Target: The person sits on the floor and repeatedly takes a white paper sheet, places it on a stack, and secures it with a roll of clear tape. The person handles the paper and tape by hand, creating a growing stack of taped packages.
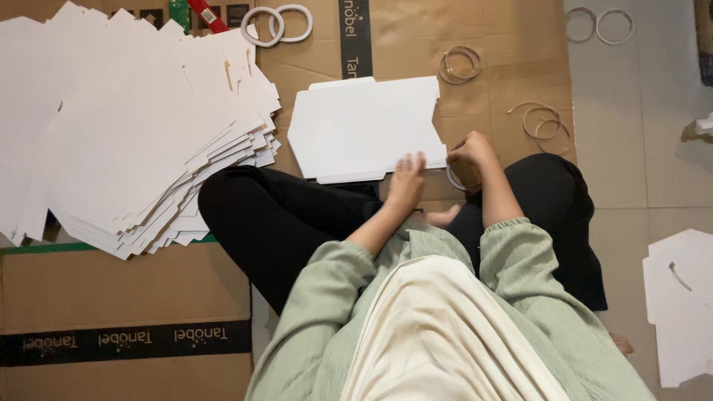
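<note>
The work sits on flattened brown cardboard (490,44), printed with a black band (355,37) well beyond the fingertips and another such band (126,340) far back to the left. Left of the left hand, well apart, is a big slumped stack of white card cut-outs (126,126).

A single white cut-out sheet (360,130) lies just ahead of both hands. The left hand (407,178) lies flat on its near edge, fingers straight and close together, pressing it down. The right hand (469,152) is curled at the sheet's right corner, fingertips bunched as if pinching. What they grip I cannot tell. A white tape ring (451,178) is just under that hand.

This looks like the step of working that corner. It calls for the left palm to keep the sheet from sliding.

Another white cut-out (679,297) lies far right. Two white rings (276,24) and thin empty hoops (460,65) lie beyond the fingertips.
</note>
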